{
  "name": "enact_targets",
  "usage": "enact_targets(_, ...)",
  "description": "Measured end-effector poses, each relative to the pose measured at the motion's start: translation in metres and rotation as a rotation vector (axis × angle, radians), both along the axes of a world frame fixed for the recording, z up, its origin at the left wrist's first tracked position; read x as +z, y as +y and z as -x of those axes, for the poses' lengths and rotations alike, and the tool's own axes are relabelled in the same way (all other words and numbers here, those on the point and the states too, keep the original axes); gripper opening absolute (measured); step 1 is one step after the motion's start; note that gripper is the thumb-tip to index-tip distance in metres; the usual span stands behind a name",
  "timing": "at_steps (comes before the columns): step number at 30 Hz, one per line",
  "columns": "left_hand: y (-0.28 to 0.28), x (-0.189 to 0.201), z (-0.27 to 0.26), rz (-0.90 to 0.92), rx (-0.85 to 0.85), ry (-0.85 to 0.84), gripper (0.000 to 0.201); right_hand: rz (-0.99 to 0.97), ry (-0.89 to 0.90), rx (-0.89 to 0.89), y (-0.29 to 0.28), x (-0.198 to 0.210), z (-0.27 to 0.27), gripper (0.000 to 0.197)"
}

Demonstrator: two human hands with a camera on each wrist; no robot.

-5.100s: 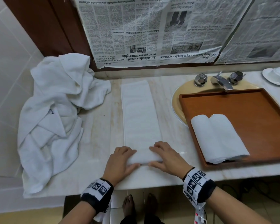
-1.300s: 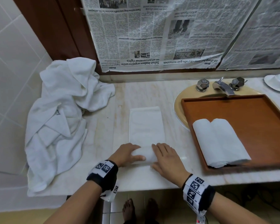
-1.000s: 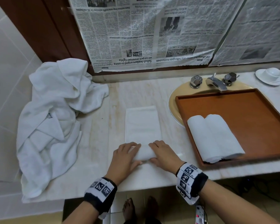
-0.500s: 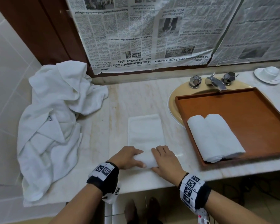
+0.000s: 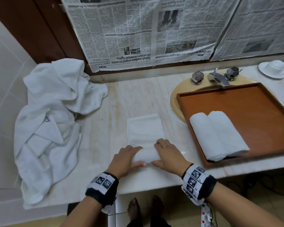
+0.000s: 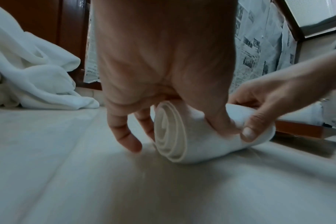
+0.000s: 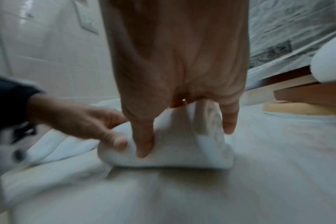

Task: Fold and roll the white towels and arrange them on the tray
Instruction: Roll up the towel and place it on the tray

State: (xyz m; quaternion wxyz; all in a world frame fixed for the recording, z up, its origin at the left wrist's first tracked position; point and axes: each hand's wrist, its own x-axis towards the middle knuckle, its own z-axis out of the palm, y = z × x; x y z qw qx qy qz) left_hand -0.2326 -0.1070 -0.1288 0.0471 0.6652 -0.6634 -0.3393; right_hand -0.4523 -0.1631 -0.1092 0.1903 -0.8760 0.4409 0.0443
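Note:
A folded white towel [image 5: 144, 128] lies on the marble counter, its near end wound into a roll [image 5: 146, 155]. My left hand [image 5: 126, 158] grips the roll's left end, fingers over the top and thumb at the front. The spiral end of the roll [image 6: 169, 133] shows beside my left hand [image 6: 163, 91]. My right hand [image 5: 166, 154] grips the right end the same way. In the right wrist view my right hand [image 7: 178, 91] curls over the roll [image 7: 173, 151]. Two rolled towels [image 5: 218, 135] lie side by side on the wooden tray [image 5: 261, 108].
A heap of loose white towels [image 5: 52, 122] fills the counter's left end against the tiled wall. The tray sits over a yellow sink [image 5: 175, 102] with a chrome tap [image 5: 217, 77]. A white cup and saucer [image 5: 275, 68] stand far right. Newspaper [image 5: 138, 30] covers the wall behind.
Over the last five seconds both hands have rolled the long towel strip up from its near end. The flat part has grown much shorter and the roll thicker.

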Motion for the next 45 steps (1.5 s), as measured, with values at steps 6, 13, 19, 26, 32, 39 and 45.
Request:
enact_targets(6, -0.011, 0.005, 0.002, -0.042, -0.004, -0.017, 0.095, -0.042, -0.183, -0.025, 0.003, -0.011, 0.008, 0.057)
enact_targets(13, 0.01, -0.015, 0.016, 0.377, 0.085, 0.004, 0.065, -0.36, -0.106, -0.051, -0.035, 0.005, 0.006, 0.064)
enact_targets(19, -0.025, 0.001, 0.0, 0.094, 0.076, 0.167, 0.07, 0.023, -0.142, -0.061, -0.012, 0.003, 0.004, 0.046)
enact_targets(26, -0.029, 0.023, 0.004, 0.009, 0.084, 0.266, 0.045, 0.146, 0.013, 0.048, 0.0, -0.015, 0.002, 0.083)
enact_targets(32, 0.01, 0.008, 0.015, 0.127, 0.096, -0.047, 0.09, -0.034, 0.074, 0.107, -0.02, 0.002, -0.002, 0.057)
enact_targets(39, 0.005, 0.014, 0.021, 0.051, -0.013, -0.267, 0.087, -0.425, 0.122, 0.116, -0.041, 0.009, -0.002, 0.065)
enact_targets(45, -0.018, 0.026, 0.02, -0.142, 0.014, -0.233, 0.06, -0.325, 0.011, 0.054, -0.023, 0.012, 0.007, 0.064)
